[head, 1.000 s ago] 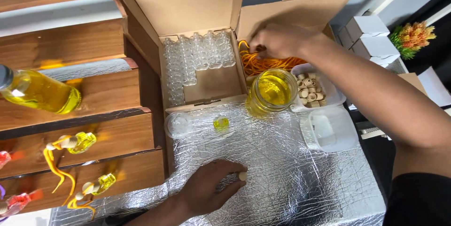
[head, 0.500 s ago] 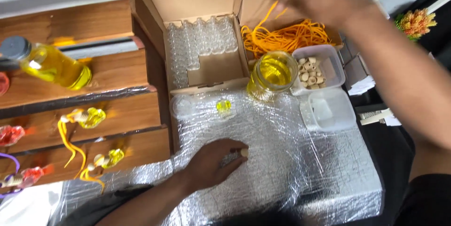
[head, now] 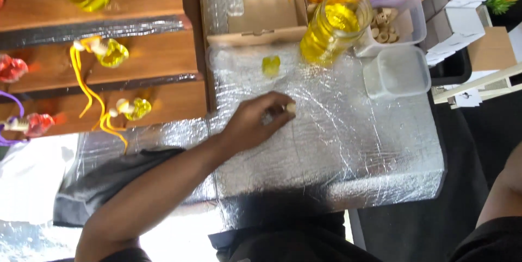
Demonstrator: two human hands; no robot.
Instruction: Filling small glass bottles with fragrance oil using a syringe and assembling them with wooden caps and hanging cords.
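Foil-wrapped table (head: 353,148) fills frame centre. Left hand (head: 253,123) rests on it mid-frame, fingers (head: 274,111) curled close, pinching a small pale cork (head: 291,108) at the tips. Small yellow-filled bottle (head: 271,65) lies just above the hand; jar of yellow liquid (head: 331,28) upper centre. Right hand out of view; only a forearm shows at the right edge.

Jar (head: 333,27) left of cork tray (head: 392,21)

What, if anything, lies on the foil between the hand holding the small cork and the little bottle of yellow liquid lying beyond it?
Nothing visible. Only bare foil separates the left hand, pinching the cork, from the little bottle.
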